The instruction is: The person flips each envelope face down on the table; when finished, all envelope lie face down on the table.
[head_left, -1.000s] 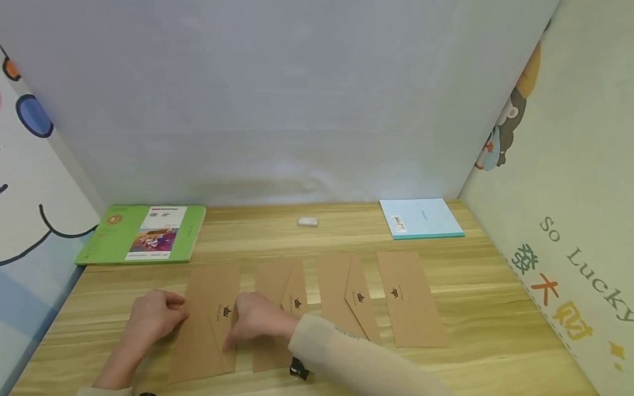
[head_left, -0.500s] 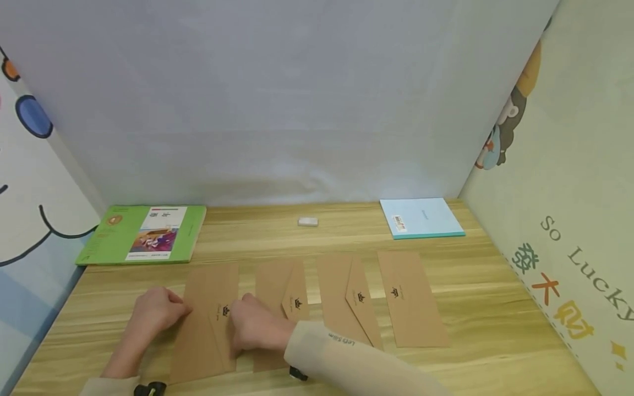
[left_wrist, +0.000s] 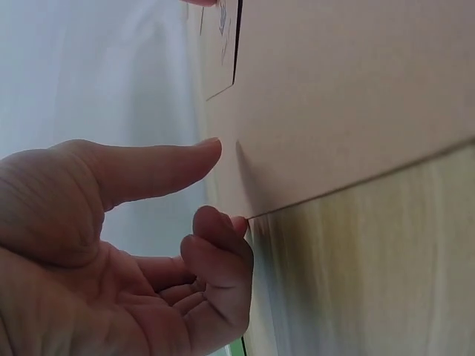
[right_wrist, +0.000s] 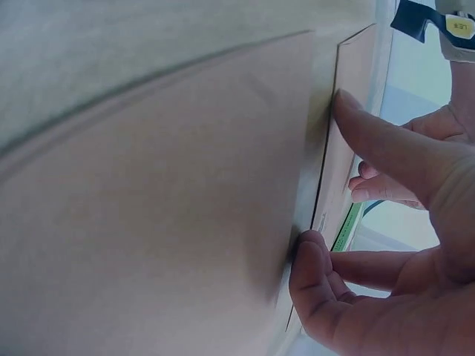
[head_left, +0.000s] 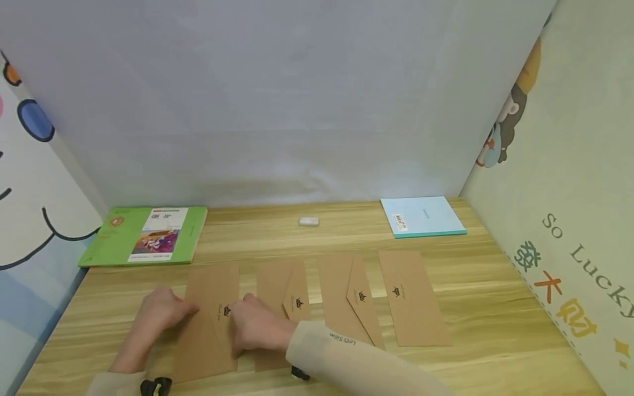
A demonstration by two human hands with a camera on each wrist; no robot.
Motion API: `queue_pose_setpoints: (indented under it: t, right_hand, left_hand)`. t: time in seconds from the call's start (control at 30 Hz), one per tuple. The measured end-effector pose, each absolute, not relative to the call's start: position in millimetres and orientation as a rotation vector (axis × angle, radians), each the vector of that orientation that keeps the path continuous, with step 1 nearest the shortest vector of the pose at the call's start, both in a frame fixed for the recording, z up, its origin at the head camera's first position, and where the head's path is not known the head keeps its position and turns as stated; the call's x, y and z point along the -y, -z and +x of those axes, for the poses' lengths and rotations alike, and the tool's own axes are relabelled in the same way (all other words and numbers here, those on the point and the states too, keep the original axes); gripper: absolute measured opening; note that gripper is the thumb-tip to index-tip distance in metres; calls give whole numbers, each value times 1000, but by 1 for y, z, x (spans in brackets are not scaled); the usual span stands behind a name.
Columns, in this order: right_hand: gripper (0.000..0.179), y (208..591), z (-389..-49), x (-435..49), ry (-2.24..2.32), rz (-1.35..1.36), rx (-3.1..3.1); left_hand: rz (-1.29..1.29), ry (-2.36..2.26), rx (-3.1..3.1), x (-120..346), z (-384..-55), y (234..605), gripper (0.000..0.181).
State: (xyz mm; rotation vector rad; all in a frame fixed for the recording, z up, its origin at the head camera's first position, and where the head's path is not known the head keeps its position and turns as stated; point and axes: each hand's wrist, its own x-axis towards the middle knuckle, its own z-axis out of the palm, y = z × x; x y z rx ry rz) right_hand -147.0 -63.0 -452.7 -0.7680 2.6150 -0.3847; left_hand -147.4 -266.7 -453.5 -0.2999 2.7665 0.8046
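Note:
Several brown kraft envelopes lie in a row on the table. At the leftmost envelope (head_left: 208, 324), my left hand (head_left: 160, 309) is at the left edge. In the left wrist view the curled fingers (left_wrist: 223, 274) meet that edge, while the thumb stretches over the paper, apart from them. My right hand (head_left: 257, 324) touches the same envelope's right edge; the right wrist view shows its thumb and fingertips set apart along it. My right hand and sleeve partly cover the second envelope (head_left: 272, 280). The third envelope (head_left: 337, 286) and the rightmost envelope (head_left: 416, 308) lie farther right.
A green book (head_left: 114, 236) lies at the back left. The light blue notebook (head_left: 426, 214) is at the back right. Between them sits a small whitish block (head_left: 309, 221). A pale wall sheet (head_left: 277, 110) rises behind the wooden table (head_left: 475, 286).
My left hand has shifted slightly right, its fingertips now over the envelope's left edge. My right hand first moved onto the right edge, then stayed. The view tilted a little.

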Motion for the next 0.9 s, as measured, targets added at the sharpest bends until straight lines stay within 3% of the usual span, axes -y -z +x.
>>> queue_pose_setpoints:
  t: [0.9]
  right_hand:
    - [44, 453, -148, 62, 388, -765, -2587]
  left_hand:
    - [-314, -841, -2753, 269, -145, 456, 25]
